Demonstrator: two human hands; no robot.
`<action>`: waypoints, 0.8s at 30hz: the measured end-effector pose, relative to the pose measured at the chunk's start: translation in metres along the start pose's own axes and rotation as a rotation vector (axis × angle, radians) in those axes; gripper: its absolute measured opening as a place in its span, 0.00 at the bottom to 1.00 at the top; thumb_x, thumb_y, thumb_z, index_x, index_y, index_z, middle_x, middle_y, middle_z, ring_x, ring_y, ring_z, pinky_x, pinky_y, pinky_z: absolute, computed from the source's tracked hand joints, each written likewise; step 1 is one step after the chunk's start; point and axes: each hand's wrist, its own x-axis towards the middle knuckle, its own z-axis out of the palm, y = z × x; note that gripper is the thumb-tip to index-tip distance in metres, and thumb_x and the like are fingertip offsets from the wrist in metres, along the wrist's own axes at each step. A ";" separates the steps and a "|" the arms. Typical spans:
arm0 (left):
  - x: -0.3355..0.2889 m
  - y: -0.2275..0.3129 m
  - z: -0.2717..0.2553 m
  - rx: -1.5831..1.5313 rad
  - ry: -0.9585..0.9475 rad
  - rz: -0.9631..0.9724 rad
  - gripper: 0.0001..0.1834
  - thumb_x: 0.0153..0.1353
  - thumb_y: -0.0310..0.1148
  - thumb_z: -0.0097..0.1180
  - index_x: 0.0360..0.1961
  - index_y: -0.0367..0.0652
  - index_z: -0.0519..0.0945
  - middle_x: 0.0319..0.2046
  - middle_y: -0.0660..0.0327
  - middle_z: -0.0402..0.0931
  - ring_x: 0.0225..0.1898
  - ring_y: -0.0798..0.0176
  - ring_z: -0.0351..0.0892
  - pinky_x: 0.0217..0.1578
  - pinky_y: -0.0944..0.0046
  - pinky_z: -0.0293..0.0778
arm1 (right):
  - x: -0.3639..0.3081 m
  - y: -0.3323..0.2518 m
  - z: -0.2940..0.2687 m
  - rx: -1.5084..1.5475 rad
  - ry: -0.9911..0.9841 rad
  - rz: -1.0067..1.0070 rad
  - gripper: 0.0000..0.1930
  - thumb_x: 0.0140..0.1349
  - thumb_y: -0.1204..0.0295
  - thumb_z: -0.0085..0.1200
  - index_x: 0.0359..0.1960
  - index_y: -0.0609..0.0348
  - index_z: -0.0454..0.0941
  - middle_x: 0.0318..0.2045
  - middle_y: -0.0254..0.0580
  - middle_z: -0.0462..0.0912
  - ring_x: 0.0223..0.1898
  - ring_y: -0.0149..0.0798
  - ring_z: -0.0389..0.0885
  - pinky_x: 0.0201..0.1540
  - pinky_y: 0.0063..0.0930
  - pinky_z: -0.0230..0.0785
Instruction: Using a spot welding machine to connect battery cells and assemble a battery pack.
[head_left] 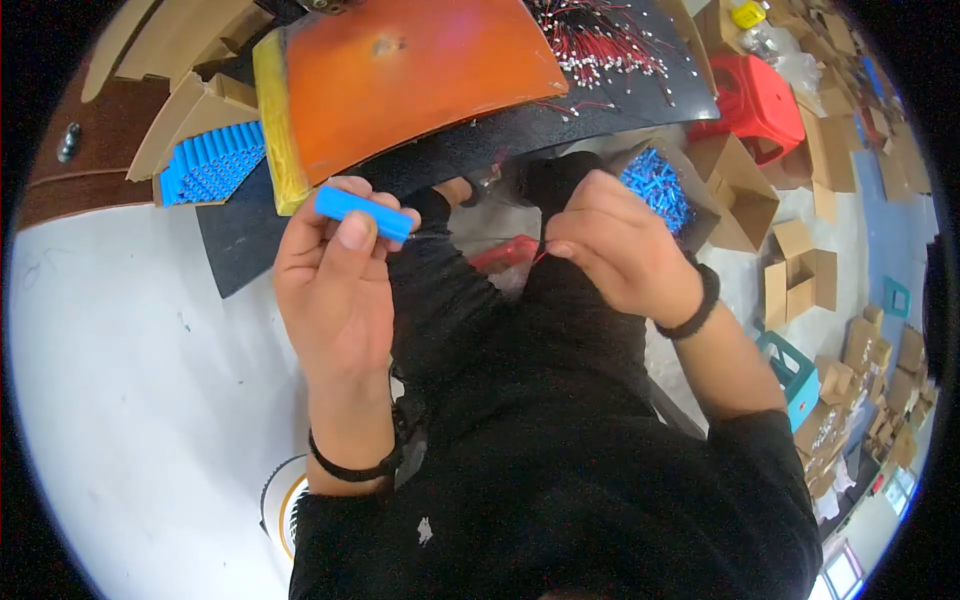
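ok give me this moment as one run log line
left hand: holds blue cylindrical cell | right hand: pinches thin wire running toward cell | black tabletop: orange board, white-tipped red wires

There are one held blue cylinder (364,208), two black wristbands (702,306) and one orange panel (430,85).

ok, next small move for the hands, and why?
I'd hold the left hand steady and ease the right hand slightly inward. The left grips the blue cylinder; the right pinches a thin wire running near-straight from its end. Slack seems safer: the joint is too small to judge.
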 end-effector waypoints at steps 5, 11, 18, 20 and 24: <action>0.008 0.007 -0.012 0.239 -0.064 0.091 0.14 0.60 0.24 0.57 0.47 0.29 0.73 0.42 0.52 0.75 0.40 0.57 0.79 0.44 0.58 0.77 | 0.005 -0.015 -0.004 0.044 -0.257 -0.003 0.04 0.57 0.77 0.56 0.31 0.62 0.73 0.27 0.44 0.73 0.32 0.51 0.72 0.36 0.38 0.66; 0.003 0.004 -0.005 0.111 0.052 0.111 0.15 0.59 0.22 0.57 0.47 0.28 0.73 0.37 0.51 0.77 0.39 0.56 0.79 0.44 0.59 0.76 | 0.002 -0.015 -0.007 0.002 -0.258 -0.042 0.04 0.56 0.77 0.56 0.31 0.62 0.73 0.28 0.45 0.72 0.32 0.51 0.70 0.37 0.39 0.66; -0.002 0.013 -0.004 0.228 -0.231 0.089 0.15 0.57 0.20 0.56 0.46 0.29 0.73 0.40 0.51 0.75 0.40 0.54 0.80 0.44 0.58 0.76 | -0.009 -0.013 -0.012 0.294 -0.164 0.284 0.07 0.66 0.73 0.48 0.30 0.63 0.70 0.27 0.43 0.70 0.30 0.40 0.70 0.36 0.29 0.65; -0.003 0.008 -0.006 0.178 -0.175 0.106 0.15 0.57 0.21 0.56 0.46 0.29 0.73 0.41 0.50 0.74 0.40 0.53 0.79 0.43 0.57 0.76 | -0.013 -0.015 -0.009 0.493 -0.106 0.390 0.08 0.67 0.73 0.47 0.31 0.63 0.69 0.28 0.41 0.71 0.31 0.36 0.70 0.36 0.27 0.64; 0.004 0.011 -0.010 0.155 -0.169 0.210 0.15 0.58 0.25 0.58 0.45 0.30 0.72 0.40 0.49 0.74 0.40 0.52 0.77 0.43 0.54 0.75 | -0.013 -0.017 -0.004 0.837 -0.026 0.502 0.07 0.68 0.72 0.48 0.34 0.64 0.70 0.30 0.39 0.72 0.32 0.32 0.71 0.37 0.25 0.64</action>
